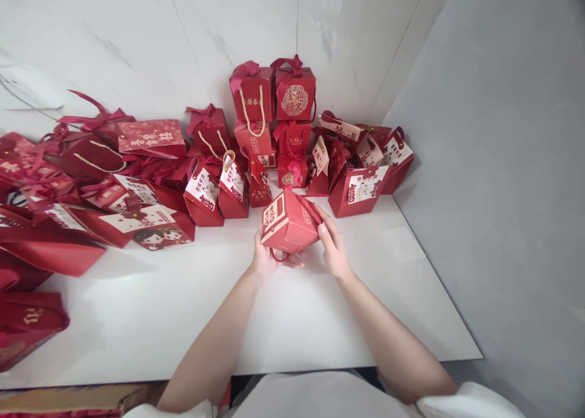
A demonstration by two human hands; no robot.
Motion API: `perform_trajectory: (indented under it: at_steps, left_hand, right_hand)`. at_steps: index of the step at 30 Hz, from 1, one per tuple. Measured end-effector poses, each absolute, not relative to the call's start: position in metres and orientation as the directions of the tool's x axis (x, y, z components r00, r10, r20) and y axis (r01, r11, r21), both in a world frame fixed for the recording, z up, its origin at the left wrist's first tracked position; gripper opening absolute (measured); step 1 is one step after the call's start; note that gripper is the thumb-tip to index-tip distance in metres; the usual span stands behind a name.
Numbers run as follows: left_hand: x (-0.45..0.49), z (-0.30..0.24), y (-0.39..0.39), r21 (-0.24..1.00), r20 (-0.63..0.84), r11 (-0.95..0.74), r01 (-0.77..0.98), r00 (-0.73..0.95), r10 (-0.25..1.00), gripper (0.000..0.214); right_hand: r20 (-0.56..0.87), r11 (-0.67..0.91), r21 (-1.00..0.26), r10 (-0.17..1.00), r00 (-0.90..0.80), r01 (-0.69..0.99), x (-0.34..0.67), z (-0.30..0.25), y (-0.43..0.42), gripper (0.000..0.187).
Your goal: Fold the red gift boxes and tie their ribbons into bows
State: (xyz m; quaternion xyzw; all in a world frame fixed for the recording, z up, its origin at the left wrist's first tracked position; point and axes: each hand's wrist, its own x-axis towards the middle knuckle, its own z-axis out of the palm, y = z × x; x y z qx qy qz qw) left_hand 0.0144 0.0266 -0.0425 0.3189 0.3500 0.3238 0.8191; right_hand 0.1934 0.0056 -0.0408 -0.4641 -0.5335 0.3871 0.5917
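Observation:
Between my hands, above the white table, is a red gift box [297, 226] with a cream label and dark red rope handles. It is tilted, its label side turned to the left. My left hand [269, 256] supports it from the left and below, with some fingers showing under the box beside a hanging rope loop. Against the right side my right hand [333, 242] is closed, its thumb near the upper rope handle. Just behind the held box stand stacked red boxes [292, 162] with ribbon bows and a small red box [260, 183].
Many red gift boxes [150, 141] crowd the left and back of the white table [292, 326]. More boxes [361, 192] stand at the back right. A marbled wall [192, 34] rises behind, and a grey panel [512, 162] borders the right edge.

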Motion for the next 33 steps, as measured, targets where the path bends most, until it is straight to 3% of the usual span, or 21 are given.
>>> perform_trajectory:
  at_steps: [6, 11, 26, 33]
  left_hand:
    - [0.006, -0.041, 0.029, 0.572, -0.420, 0.769, -0.287, 0.703, 0.575, 0.109]
    - [0.007, -0.042, 0.029, 0.493, -0.440, 0.821, -0.287, 0.732, 0.520, 0.107]
    - [0.010, -0.041, 0.027, 0.621, -0.438, 0.746, -0.240, 0.683, 0.584, 0.106]
    - [0.015, -0.041, 0.026, 0.697, -0.463, 0.679, -0.231, 0.579, 0.671, 0.084]
  right_hand:
    - [0.217, 0.204, -0.975, 0.959, 0.182, 0.088, 0.197, -0.044, 0.008, 0.049]
    - [0.224, 0.209, -0.974, 0.953, 0.202, 0.091, 0.195, -0.037, 0.007, 0.042]
    - [0.136, 0.146, -0.989, 0.971, 0.197, -0.039, 0.191, -0.041, 0.009, 0.040]
    - [0.013, 0.083, -0.921, 0.983, 0.182, -0.380, 0.187, -0.047, 0.010, 0.039]
